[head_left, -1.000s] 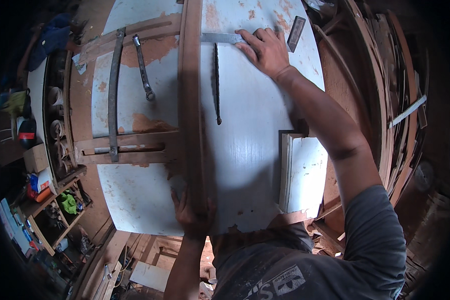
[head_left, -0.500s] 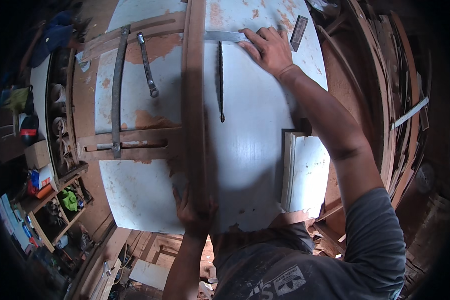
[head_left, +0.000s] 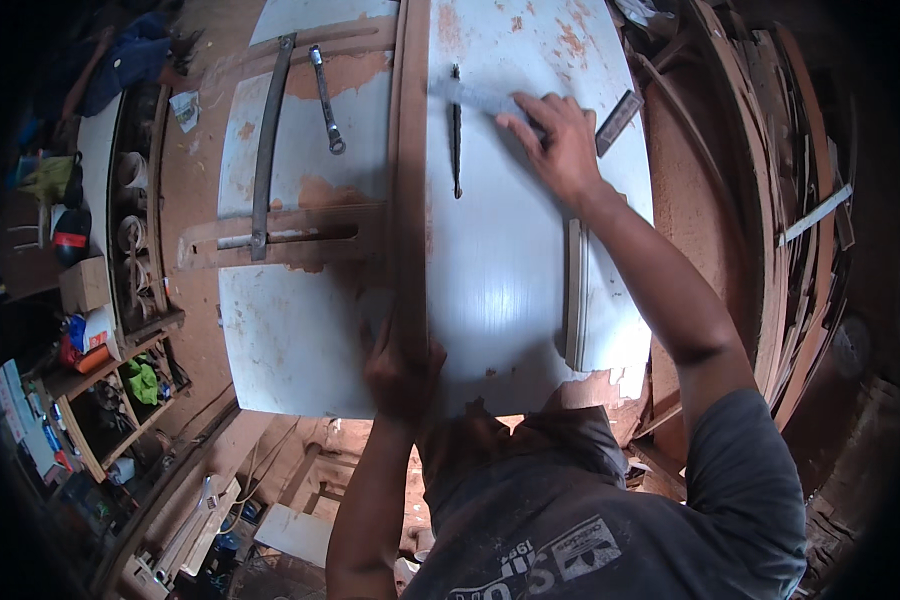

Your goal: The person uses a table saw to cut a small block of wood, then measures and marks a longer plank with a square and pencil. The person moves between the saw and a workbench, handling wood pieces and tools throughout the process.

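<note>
The right grip (head_left: 562,148) holds a try square (head_left: 485,102), its blade blurred, over the white worktop (head_left: 500,260); the left grip (head_left: 402,380) wraps the near end of a long wooden bar (head_left: 410,200), with a thin dark rod (head_left: 457,145) just right of the bar and a wrench (head_left: 325,100) left of it

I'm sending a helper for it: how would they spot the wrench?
Find the white worktop and the long brown beam running up its middle. Left of the beam, toward the far end, lies the wrench, just right of a dull dark bar. Unlike that bar, it is shorter and shiny, with a ring at its near end.
</note>
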Tool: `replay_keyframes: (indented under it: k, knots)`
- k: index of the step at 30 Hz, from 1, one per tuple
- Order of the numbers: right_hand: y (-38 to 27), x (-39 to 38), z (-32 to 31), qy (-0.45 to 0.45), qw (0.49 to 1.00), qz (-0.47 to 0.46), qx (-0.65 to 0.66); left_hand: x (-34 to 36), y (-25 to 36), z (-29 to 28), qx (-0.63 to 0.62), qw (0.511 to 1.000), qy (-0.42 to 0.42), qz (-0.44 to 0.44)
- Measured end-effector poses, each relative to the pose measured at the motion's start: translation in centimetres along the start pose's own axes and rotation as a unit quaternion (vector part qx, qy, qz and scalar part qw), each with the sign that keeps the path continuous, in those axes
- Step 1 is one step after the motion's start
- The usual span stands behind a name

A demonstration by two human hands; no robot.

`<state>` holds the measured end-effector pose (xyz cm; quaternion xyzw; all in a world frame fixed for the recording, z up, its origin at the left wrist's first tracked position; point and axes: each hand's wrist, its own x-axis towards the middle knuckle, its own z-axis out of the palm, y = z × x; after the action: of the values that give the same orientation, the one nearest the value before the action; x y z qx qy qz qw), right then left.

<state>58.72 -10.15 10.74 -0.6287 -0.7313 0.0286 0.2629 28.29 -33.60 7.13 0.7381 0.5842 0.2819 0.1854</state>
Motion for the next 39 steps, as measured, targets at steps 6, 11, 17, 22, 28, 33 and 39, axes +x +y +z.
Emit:
replay_keyframes:
  k: [6, 11, 17, 22, 28, 33, 39]
  knots:
    - [-1.1, -3.7, -1.4, -0.034, 0.998, -0.041, -0.013, 0.1, 0.3, -0.1, -0.011, 1.0, -0.01, -0.012]
    - [-1.4, -4.9, -2.3, -0.075, 0.994, -0.05, -0.058, 0.0, 0.1, 0.0, -0.013, 1.0, -0.001, -0.008]
    - [-1.2, -4.9, -1.6, -0.095, 0.991, -0.069, -0.072, 0.0, -0.2, 0.3, -0.017, 1.0, 0.01, -0.015]
    - [-1.1, -5.0, -1.5, -0.111, 0.988, -0.07, -0.086, 0.4, 0.0, 0.0, -0.023, 1.0, 0.015, -0.002]
    - [-0.3, -5.1, -0.5, -0.085, 0.989, -0.093, -0.073, 0.1, -0.2, 0.2, -0.018, 1.0, 0.019, 0.0]
    - [-0.2, -5.2, -0.4, -0.088, 0.988, -0.097, -0.085, 0.3, 0.0, -0.3, -0.021, 1.0, -0.004, 0.006]
    - [-0.2, -5.3, -0.2, -0.075, 0.988, -0.103, -0.083, 0.2, -0.1, 0.1, -0.029, 0.999, 0.029, 0.007]
